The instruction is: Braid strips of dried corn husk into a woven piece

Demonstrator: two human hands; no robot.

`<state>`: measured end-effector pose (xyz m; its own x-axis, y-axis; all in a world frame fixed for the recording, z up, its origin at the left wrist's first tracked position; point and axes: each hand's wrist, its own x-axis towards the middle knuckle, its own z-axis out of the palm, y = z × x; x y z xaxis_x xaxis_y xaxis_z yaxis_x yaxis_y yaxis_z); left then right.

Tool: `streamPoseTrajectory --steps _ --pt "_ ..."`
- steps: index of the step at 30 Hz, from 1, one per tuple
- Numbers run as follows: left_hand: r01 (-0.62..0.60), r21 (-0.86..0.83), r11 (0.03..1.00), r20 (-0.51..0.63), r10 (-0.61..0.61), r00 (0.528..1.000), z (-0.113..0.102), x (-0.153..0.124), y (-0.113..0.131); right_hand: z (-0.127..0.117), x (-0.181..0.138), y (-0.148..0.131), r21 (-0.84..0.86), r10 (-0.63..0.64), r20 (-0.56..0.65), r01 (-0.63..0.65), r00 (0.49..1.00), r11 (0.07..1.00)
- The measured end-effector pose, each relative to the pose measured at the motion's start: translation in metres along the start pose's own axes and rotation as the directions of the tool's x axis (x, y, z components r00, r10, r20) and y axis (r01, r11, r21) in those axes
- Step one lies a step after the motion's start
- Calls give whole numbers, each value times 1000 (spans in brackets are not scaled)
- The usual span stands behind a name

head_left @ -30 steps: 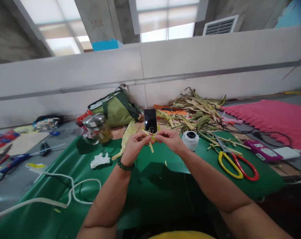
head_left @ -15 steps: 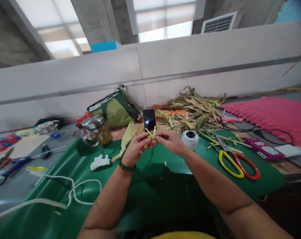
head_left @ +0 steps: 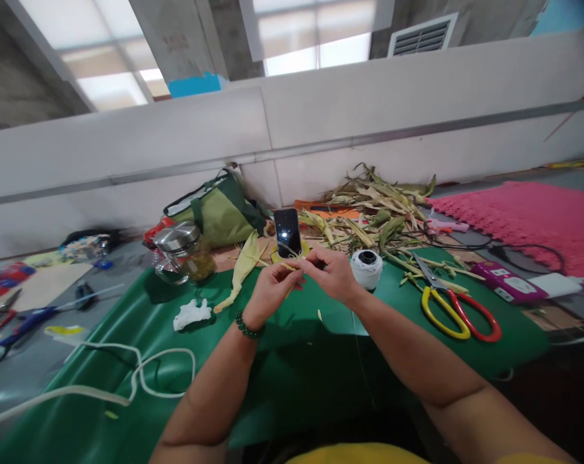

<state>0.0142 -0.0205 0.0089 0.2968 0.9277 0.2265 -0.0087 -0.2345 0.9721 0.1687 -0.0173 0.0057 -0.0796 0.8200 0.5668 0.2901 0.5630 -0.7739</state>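
My left hand (head_left: pixel 274 288), with a green bead bracelet at the wrist, pinches thin strips of pale corn husk (head_left: pixel 290 265) over the green mat. My right hand (head_left: pixel 331 273) closes on the same strips from the other side, fingertips almost touching the left ones. The fingers hide much of the husk piece. Behind the hands a black phone (head_left: pixel 287 231) stands upright. A spool of white thread (head_left: pixel 366 269) is just right of my right hand, and a whole corn husk (head_left: pixel 243 267) lies left of my left hand.
Scissors with yellow and red handles (head_left: pixel 459 312) lie at the right, before a purple box (head_left: pixel 507 281). Dried husks (head_left: pixel 369 200) are heaped at the back. Glass jars (head_left: pixel 178 254), a green bag (head_left: pixel 219 212), crumpled tissue (head_left: pixel 192 314) and a white cord (head_left: pixel 140 370) occupy the left.
Both hands have turned the husk piece and lowered it slightly; less of its bunched shape shows and thin strips now stick out. The view has shifted a little.
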Motion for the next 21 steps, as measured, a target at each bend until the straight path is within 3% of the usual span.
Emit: streamPoseTrajectory --steps 4,9,13,16,21 --pt "5 23 1000 -22 -4 1000 0 -1 1 1 0 0 70 40 -61 -35 997 997" --pt "162 -60 985 107 -155 982 -8 -3 9 -5 6 2 200 156 -84 -136 984 970" --pt "255 -161 953 119 -238 964 -7 -2 6 -8 9 1 217 160 -81 -139 984 966" --pt "223 -176 959 84 -211 974 -2 -1 3 -5 7 -1 202 151 -124 -124 981 972" --pt "94 -25 995 17 -94 995 5 -1 -1 5 1 -3 197 141 -140 -112 980 974"
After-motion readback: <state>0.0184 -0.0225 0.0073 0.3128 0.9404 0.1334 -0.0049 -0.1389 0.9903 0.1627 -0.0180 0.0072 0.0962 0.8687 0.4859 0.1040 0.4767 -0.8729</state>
